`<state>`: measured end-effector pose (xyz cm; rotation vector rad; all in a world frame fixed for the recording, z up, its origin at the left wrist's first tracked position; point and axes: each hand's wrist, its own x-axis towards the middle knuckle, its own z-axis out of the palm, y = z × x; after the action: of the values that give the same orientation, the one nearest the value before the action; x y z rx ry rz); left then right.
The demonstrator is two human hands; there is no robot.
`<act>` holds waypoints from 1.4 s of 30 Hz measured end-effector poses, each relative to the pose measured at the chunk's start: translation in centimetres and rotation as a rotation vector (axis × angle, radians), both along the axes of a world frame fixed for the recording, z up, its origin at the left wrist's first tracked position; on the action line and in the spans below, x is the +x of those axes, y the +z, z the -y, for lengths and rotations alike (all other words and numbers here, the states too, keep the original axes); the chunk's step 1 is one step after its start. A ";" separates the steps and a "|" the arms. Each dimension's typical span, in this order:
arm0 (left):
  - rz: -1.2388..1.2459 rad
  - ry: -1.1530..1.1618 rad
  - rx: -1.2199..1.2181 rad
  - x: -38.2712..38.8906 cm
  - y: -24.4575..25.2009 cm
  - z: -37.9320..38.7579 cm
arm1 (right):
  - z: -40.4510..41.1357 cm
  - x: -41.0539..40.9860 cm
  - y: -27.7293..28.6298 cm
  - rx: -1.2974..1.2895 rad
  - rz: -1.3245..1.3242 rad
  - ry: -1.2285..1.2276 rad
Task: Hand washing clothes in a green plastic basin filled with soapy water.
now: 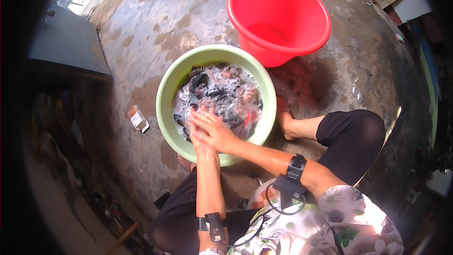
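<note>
A light green plastic basin stands on the floor between my legs. Wet clothes lie in it, in sudsy water with white foam. Above the basin's near part my two hands meet. My right hand crosses over my left hand, its fingers stretched across the back or side of it. The fingertips of my left hand point toward the clothes and are partly hidden. Both hands look wet, and I see no garment between their fingers. Whether the fingertips touch the foam, I cannot tell.
Just beyond the basin, to the right, a large red plastic tub stands empty. A small open carton lies on the wet concrete floor at left. A grey box-like cabinet stands at the upper left. My foot is beside the basin.
</note>
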<state>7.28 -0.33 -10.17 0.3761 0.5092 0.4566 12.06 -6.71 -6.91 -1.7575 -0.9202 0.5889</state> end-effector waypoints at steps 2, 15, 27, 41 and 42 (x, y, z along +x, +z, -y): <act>-0.004 -0.013 -0.086 1.0 0.3 1.0 | -1.1 3.0 -1.0 0.004 0.024 0.013; -0.006 0.099 -0.199 3.0 3.8 1.5 | 0.3 3.2 1.5 0.096 -0.082 -0.144; -0.052 0.034 -0.157 3.0 3.1 2.2 | -0.2 5.5 -0.6 -0.070 -0.543 -0.268; -0.552 0.168 0.207 -1.1 1.6 -4.5 | 4.7 12.4 1.1 0.024 -0.907 -0.357; -0.548 0.172 0.179 -1.3 1.4 -4.8 | 5.0 12.7 0.5 0.067 -0.867 -0.387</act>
<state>5.97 4.50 -8.81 0.6381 1.0423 0.5686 24.77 -11.69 -6.44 -1.3495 0.0028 0.9298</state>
